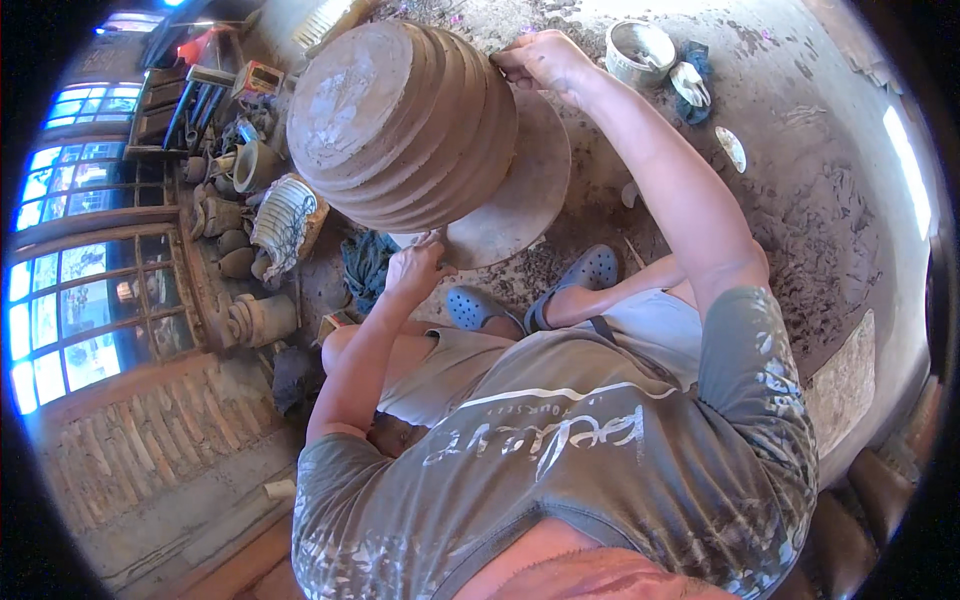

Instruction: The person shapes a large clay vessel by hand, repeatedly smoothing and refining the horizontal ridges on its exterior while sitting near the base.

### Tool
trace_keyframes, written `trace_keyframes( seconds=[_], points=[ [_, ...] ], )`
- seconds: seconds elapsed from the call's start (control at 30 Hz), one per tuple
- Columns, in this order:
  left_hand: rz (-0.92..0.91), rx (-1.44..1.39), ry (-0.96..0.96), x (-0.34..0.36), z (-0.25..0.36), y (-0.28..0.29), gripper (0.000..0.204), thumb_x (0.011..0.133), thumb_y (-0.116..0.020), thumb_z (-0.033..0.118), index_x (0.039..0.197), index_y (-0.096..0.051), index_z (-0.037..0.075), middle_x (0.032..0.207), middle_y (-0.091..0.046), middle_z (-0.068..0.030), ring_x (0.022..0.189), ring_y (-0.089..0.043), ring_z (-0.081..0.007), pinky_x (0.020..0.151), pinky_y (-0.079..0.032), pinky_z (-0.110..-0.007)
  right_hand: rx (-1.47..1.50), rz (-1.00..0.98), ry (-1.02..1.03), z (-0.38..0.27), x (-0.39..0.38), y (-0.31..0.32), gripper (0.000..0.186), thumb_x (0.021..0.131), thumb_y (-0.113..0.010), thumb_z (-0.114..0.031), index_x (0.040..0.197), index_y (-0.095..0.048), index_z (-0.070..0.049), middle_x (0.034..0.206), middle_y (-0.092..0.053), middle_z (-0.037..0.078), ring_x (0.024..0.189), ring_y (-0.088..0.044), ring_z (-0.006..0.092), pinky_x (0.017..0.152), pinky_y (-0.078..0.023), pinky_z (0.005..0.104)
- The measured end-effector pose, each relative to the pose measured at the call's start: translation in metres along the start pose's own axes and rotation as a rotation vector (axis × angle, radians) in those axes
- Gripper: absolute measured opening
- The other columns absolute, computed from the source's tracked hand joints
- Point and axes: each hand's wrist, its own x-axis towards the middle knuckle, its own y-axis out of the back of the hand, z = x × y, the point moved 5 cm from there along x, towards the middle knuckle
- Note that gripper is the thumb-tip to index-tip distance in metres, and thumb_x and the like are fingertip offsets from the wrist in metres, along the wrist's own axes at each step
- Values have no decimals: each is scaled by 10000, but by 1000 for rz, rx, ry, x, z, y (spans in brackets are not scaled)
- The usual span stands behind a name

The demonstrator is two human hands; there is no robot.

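Observation:
A large brown clay pot (400, 125) with raised ridges round its wall stands on a round turning disc (530, 200), its flat, broad end facing me. At the near rim of the disc, just below the pot, my left hand (412, 270) is closed, thumb and fingers pinching the edge. My right hand (550, 66) reaches to the pot's far right side. Its bent fingers are pressed together against the ridged wall; a small dark bit shows at the fingertips, too small to name.
A pale bucket (640, 52) stands beyond my right hand, beside a dark blue cloth (694, 105). Wet clay (820, 240) lies on the floor at right. Several pots, a ribbed basket (288, 225) and a wooden rack (190, 110) crowd the left. My shoes (590, 280) sit close to the disc.

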Motion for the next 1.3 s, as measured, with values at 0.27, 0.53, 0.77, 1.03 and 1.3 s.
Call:
trace_keyframes(
  seconds=[0.27,0.53,0.77,1.03,1.3],
  points=[
    [71,31,-82,2,10,-7,397,794,-856,329,1010,-702,34,1434,-626,-202,1094,-700,-390,879,-596,-476,61,-33,79,11,-23,0,162,950,-791,-198,887,-758,-52,803,-688,-12,715,-604,83,664,-474,258],
    [134,87,-87,9,56,-17,380,819,-850,356,957,-706,33,1442,-615,-222,1034,-713,-396,820,-611,-502,82,268,23,8,-85,-25,193,955,-801,-203,870,-742,-40,805,-720,31,692,-634,102,643,-513,283],
    [58,8,-9,21,92,-23,358,884,-795,382,1020,-716,60,1421,-595,-330,1079,-689,-512,834,-610,-547,223,379,-12,21,-124,-50,199,984,-785,-195,894,-742,-23,794,-717,34,685,-645,104,625,-525,268],
    [347,-309,-58,41,59,-116,288,967,-713,314,1155,-689,96,1303,-682,-211,1201,-668,-398,989,-552,-536,-56,287,366,48,-196,-132,174,938,-788,-146,902,-730,14,792,-750,124,663,-701,200,640,-562,351],
    [-51,79,74,17,55,-8,589,974,-694,502,1334,-654,38,1142,-740,-186,1007,-746,-375,772,-588,-489,-218,115,374,86,-226,-110,163,918,-761,-117,1003,-690,3,876,-736,199,814,-746,364,756,-589,435]
  ],
)
